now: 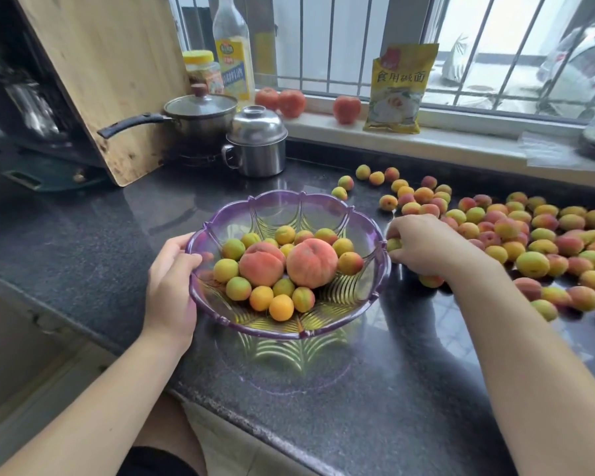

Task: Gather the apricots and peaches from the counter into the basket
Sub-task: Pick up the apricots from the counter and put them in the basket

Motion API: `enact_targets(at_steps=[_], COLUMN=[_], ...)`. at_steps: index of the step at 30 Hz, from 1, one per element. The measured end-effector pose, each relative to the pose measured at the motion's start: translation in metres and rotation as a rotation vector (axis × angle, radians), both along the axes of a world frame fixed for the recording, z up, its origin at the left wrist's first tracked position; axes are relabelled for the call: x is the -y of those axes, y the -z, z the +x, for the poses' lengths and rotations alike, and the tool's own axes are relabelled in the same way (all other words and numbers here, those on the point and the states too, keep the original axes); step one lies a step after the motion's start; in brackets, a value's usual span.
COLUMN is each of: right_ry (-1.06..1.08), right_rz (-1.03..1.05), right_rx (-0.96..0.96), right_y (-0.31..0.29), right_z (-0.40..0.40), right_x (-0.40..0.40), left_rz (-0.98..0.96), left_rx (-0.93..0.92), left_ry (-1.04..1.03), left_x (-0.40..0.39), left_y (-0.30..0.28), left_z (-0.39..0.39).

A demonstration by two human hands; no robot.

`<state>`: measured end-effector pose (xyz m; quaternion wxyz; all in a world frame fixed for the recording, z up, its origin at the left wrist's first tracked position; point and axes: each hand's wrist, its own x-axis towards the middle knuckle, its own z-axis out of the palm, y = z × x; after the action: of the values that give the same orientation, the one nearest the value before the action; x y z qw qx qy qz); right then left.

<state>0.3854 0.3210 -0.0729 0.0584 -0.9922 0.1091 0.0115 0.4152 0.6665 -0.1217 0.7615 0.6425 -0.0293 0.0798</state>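
Observation:
A clear purple basket stands on the dark counter and holds two peaches and several apricots. My left hand grips the basket's left rim. My right hand is just right of the basket, fingers curled down over apricots; one yellow-green apricot shows at its fingertips. A large spread of loose apricots covers the counter to the right. Three red peaches rest on the window sill.
A steel lidded mug and a saucepan stand behind the basket, beside a leaning wooden cutting board. An oil bottle, a jar and a yellow packet line the sill. The counter's front edge runs diagonally below.

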Motion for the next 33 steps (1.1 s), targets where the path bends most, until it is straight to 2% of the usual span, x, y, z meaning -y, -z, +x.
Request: enact_targets(at_steps=[6, 11, 14, 17, 19, 23, 27, 33], right_ry=[-0.010, -0.026, -0.095, -0.218, -0.262, -0.339, -0.392, -0.375], right_rz=[0.118, 0.324, 0.444, 0.501, 0.444, 0.129, -0.099, -0.296], right_rx=[0.107, 0.216, 0.210, 0.111, 0.046, -0.028, -0.089, -0.171], right_y=[-0.017, -0.060, -0.085, -0.103, -0.106, -0.098, -0.083, -0.073], right_z=[-0.007, -0.025, -0.043, -0.055, -0.058, -0.057, -0.052, -0.049], right_x=[-0.002, -0.009, -0.025, -0.046, -0.059, -0.080, -0.093, -0.105], left_rz=[0.015, 0.019, 0.027, 0.034, 0.047, 0.061, 0.062, 0.082], left_rx=[-0.002, -0.012, -0.013, -0.017, -0.017, -0.010, -0.004, -0.001], left_ry=[-0.004, -0.004, -0.003, -0.007, -0.007, -0.005, -0.008, -0.014], left_x=[-0.001, -0.001, -0.001, -0.001, -0.001, -0.001, -0.001, -0.003], left_y=[0.000, 0.000, -0.001, -0.001, -0.002, -0.002, -0.002, 0.000], left_z=[0.001, 0.001, 0.000, 0.000, -0.001, -0.002, -0.001, 0.000])
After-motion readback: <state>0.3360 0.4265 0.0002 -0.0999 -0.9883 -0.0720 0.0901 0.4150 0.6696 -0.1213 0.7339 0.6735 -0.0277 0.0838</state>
